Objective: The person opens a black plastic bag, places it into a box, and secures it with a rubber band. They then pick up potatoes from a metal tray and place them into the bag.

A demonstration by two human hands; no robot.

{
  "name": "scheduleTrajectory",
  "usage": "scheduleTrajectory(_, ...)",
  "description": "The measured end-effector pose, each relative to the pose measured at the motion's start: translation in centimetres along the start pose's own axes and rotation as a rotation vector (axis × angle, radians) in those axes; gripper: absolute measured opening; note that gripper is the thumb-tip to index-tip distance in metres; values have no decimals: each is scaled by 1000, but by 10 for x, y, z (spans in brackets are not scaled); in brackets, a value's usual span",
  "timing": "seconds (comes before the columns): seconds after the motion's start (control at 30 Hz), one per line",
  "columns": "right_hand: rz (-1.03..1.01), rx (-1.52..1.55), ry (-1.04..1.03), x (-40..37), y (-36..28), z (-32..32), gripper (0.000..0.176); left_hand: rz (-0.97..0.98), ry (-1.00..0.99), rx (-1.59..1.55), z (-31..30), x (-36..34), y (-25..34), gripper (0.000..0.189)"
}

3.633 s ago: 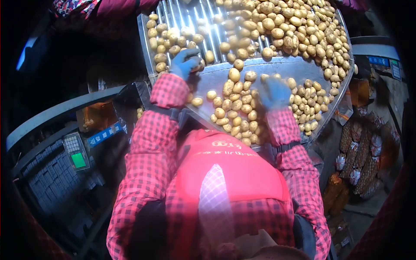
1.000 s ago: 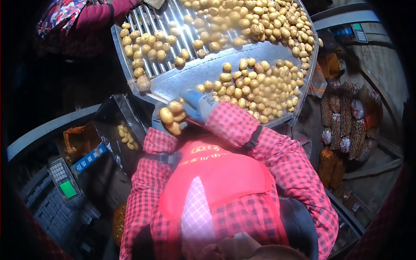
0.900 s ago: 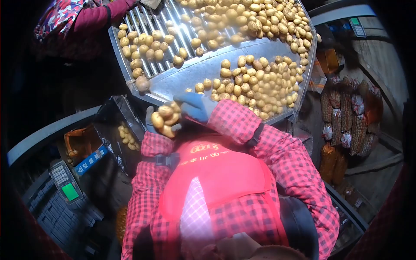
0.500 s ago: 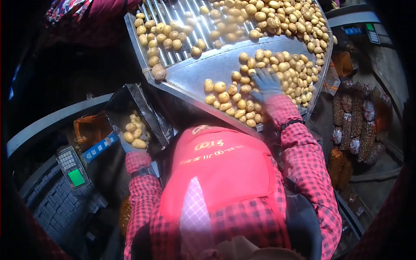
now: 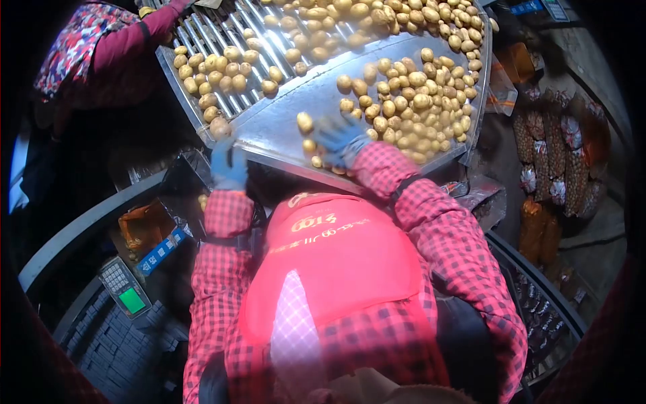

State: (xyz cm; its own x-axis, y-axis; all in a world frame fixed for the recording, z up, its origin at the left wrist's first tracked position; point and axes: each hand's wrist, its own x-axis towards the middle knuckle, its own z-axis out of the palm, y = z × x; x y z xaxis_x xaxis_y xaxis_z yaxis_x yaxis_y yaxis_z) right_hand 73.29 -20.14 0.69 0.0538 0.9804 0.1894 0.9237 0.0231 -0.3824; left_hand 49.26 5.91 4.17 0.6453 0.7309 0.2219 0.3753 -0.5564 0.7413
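Note:
My left hand, in a blue-grey glove, is raised at the left corner of the metal table, fingers apart and nothing in it. A larger brown potato lies just beyond its fingertips. My right hand, also gloved and blurred by motion, is over the table's front edge with its fingers spread. A few potatoes lie just left of it, and some may be hidden under it. A pile of potatoes spreads to its right.
Metal rollers carry more potatoes beyond the table. Another person's sleeve reaches over them at upper left. At lower left are a scale display and an orange bag. Filled net bags lie at right.
My left hand has come up from the dark bag to the table corner. My right hand has moved left and toward me, off the pile. Another person's arm has come further into view.

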Motion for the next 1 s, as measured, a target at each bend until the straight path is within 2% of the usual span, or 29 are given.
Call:
scheduleTrajectory(0.03,152,-63,-83,-7,13,-28,62,122,-41,33,9,11,22,27)
scheduleTrajectory(0.07,305,-129,-166,-15,26,-53,66,131,-50,27,17,18,28,27)
scheduleTrajectory(0.13,295,-308,-52,-38,48,-86,57,-62,-337,175,31,30,34,28)
scheduleTrajectory(0.17,605,-240,-195,-27,51,-128,51,157,-276,350,38,30,18,33)
scheduleTrajectory(0.2,911,-166,-341,-19,55,-162,45,158,-282,348,40,30,24,33)
scheduleTrajectory(0.27,1017,16,419,-98,101,-129,37,69,-459,641,43,37,42,40)
scheduleTrajectory(0.3,1025,10,421,-115,119,-108,37,76,-464,636,46,41,44,40)
scheduleTrajectory(0.37,1236,-20,405,-141,148,-85,43,-270,-581,641,56,56,44,47)
scheduleTrajectory(0.4,1228,-68,119,-93,97,-128,59,-254,-591,635,61,60,48,47)
scheduleTrajectory(0.43,1117,-327,235,-90,83,-91,73,-310,-554,676,63,60,55,48)
scheduleTrajectory(0.47,1185,-206,-298,-47,59,-133,83,-368,-518,720,64,59,58,49)
scheduleTrajectory(0.5,957,-316,-229,-46,40,-118,90,-359,-524,730,65,59,55,50)
scheduleTrajectory(0.53,846,-320,-190,-69,41,-59,88,-348,-533,734,67,59,52,50)
scheduleTrajectory(0.57,790,-187,-154,-69,23,-61,84,-337,-518,739,67,58,50,50)
scheduleTrajectory(0.6,796,-182,-153,-74,16,-62,84,-330,-503,744,67,57,51,50)
scheduleTrajectory(0.67,605,-55,-245,-86,9,-68,86,-331,-514,732,68,58,51,49)
scheduleTrajectory(0.7,569,4,-174,-88,6,-87,77,-332,-523,730,68,58,47,48)
scheduleTrajectory(0.77,885,42,-642,-62,30,-149,65,-338,-526,728,68,57,44,47)
scheduleTrajectory(0.83,1009,-29,-40,-109,50,-167,56,-305,-493,707,68,55,43,47)
scheduleTrajectory(0.9,1188,-175,392,-168,124,-132,57,-295,-474,712,68,54,40,47)
scheduleTrajectory(0.93,1218,-274,492,-193,157,-112,58,-281,-461,716,68,53,39,47)
scheduleTrajectory(1.0,1221,-362,521,-202,178,-100,59,-298,-464,708,67,53,49,47)
